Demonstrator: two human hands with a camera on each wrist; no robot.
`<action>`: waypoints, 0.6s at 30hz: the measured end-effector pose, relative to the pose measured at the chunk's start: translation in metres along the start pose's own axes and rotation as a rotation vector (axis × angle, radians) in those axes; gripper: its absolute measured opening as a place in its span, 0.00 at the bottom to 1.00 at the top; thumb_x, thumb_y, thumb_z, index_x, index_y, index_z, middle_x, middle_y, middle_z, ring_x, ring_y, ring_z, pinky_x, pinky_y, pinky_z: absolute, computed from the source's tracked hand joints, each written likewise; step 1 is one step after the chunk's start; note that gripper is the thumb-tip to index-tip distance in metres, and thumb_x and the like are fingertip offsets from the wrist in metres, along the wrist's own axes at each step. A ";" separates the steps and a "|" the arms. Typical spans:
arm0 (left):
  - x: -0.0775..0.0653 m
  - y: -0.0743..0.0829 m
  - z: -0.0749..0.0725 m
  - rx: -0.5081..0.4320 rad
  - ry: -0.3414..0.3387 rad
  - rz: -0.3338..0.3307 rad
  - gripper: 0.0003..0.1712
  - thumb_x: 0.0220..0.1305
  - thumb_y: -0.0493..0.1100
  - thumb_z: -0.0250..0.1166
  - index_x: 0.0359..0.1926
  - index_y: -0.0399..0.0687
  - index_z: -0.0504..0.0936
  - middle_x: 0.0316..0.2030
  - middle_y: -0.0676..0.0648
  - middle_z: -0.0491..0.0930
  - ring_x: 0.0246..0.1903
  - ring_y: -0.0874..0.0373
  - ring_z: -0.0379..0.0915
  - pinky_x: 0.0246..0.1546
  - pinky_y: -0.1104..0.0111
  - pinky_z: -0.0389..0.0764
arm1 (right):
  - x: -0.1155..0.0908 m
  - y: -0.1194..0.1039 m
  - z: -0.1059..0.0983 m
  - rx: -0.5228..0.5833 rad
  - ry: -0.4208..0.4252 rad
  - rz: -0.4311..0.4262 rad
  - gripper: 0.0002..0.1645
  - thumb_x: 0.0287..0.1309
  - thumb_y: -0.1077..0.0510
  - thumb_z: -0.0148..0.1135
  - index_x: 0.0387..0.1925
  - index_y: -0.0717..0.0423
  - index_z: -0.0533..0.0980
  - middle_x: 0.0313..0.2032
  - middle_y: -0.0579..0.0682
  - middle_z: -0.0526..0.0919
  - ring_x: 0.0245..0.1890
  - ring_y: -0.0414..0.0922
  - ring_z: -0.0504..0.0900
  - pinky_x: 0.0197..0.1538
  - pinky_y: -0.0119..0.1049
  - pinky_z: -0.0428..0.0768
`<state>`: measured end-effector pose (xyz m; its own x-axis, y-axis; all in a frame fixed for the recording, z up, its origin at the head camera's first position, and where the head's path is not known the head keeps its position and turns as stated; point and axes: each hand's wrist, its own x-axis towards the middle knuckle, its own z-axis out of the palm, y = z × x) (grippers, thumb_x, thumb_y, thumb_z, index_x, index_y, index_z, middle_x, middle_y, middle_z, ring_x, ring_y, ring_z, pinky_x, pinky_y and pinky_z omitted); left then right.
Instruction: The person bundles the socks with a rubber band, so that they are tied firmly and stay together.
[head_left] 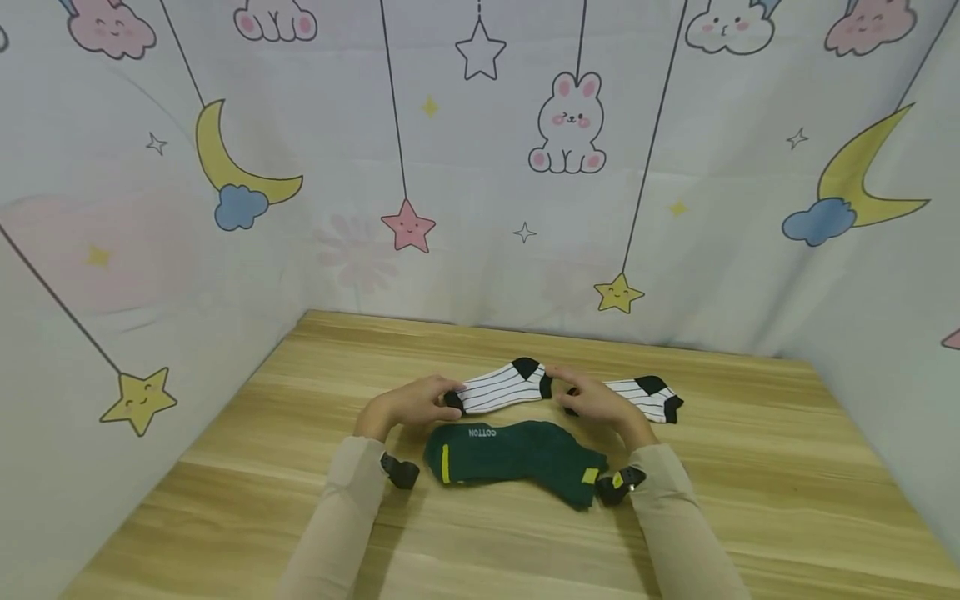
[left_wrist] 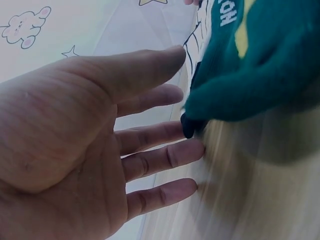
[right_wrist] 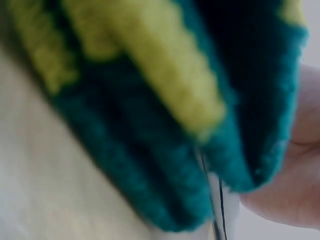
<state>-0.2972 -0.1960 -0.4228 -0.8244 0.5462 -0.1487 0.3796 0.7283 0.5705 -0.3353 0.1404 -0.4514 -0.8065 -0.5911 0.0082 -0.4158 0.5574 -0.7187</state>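
Note:
A white ankle sock (head_left: pixel 498 390) with thin black stripes and black toe, heel and cuff lies across the table between both hands. My left hand (head_left: pixel 408 402) is at its black toe, thumb apart from the extended fingers, as the left wrist view shows. At the cuff end, my right hand (head_left: pixel 598 402) has its loosely bent fingers right by the black edge. A second striped sock (head_left: pixel 633 390) lies farther right, partly hidden behind that hand. Nearer me are dark green socks (head_left: pixel 517 454) with yellow patches and the word COTTON; their layered cuff (right_wrist: pixel 165 145) fills the right wrist view.
The wood-grain table (head_left: pixel 480 550) runs back to a white curtain (head_left: pixel 480 167) printed with stars, moons and bunnies, which also encloses both sides. A dark wrist device (head_left: pixel 401 472) sits at the left sleeve, another (head_left: pixel 621 485) at the right, close to the green cuff.

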 end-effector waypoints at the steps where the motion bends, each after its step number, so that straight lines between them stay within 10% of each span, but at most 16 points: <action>1: 0.000 0.000 0.000 0.002 0.001 0.001 0.29 0.72 0.45 0.62 0.68 0.34 0.70 0.63 0.32 0.69 0.61 0.41 0.67 0.62 0.49 0.68 | 0.001 0.000 0.000 -0.013 -0.004 -0.001 0.31 0.72 0.64 0.51 0.73 0.64 0.60 0.74 0.68 0.55 0.73 0.66 0.54 0.68 0.63 0.60; 18: 0.001 -0.001 0.002 0.007 -0.016 -0.005 0.24 0.72 0.43 0.62 0.63 0.33 0.75 0.64 0.33 0.69 0.55 0.45 0.72 0.59 0.52 0.72 | 0.002 0.001 0.002 -0.085 -0.042 0.022 0.29 0.75 0.60 0.48 0.72 0.66 0.63 0.72 0.69 0.59 0.72 0.67 0.55 0.68 0.63 0.60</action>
<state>-0.2975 -0.1951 -0.4255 -0.8194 0.5492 -0.1643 0.3786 0.7336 0.5643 -0.3368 0.1386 -0.4532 -0.7984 -0.6010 -0.0373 -0.4338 0.6172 -0.6564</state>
